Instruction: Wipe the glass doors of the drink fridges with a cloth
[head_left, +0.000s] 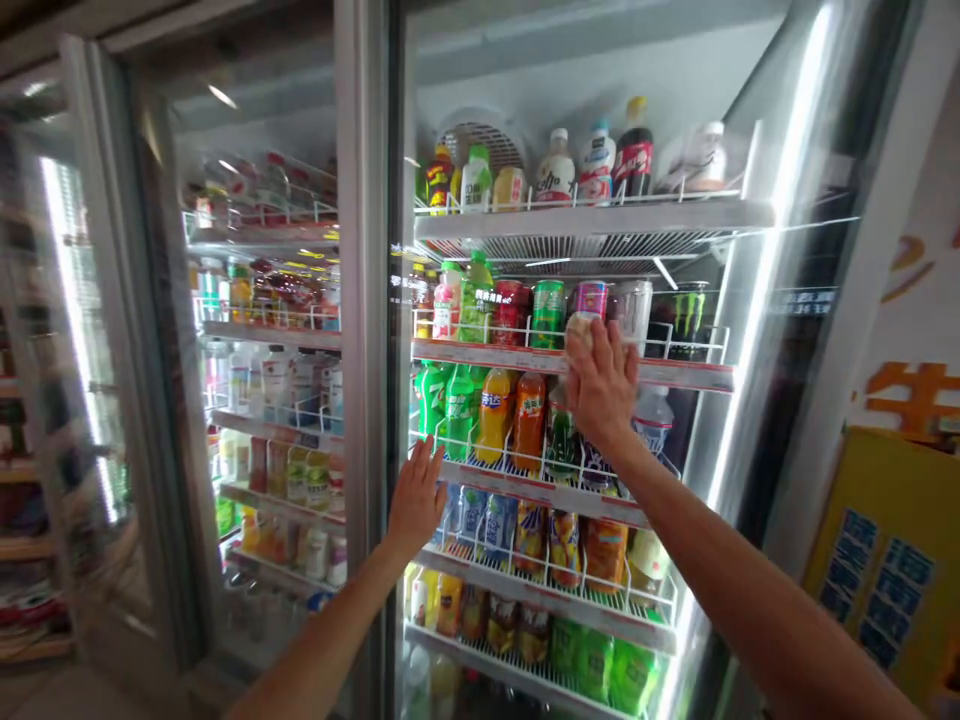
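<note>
My right hand (602, 385) is raised to the glass door (600, 60) of a drinks fridge, its palm toward the glass and its fingers stretched upward. Beside those fingers shows a pale patch; whether it is a reflection or a cloth I cannot tell. Lower and further left, my left hand (417, 500) is open near the door's left edge, fingers apart. Behind the glass, cans stand on a shelf, among them a green can (547, 313), a purple-pink can (591, 300) and a black can (688, 312). Orange soda bottles (494, 415) fill the shelf below.
A metal door frame (361, 300) separates this door from another glass-fronted fridge section (262, 390) with stocked shelves. Several bottles stand on the top wire shelf (592, 218). A bright light strip (765, 300) runs down the right side. At the right is a yellow carton (874, 540).
</note>
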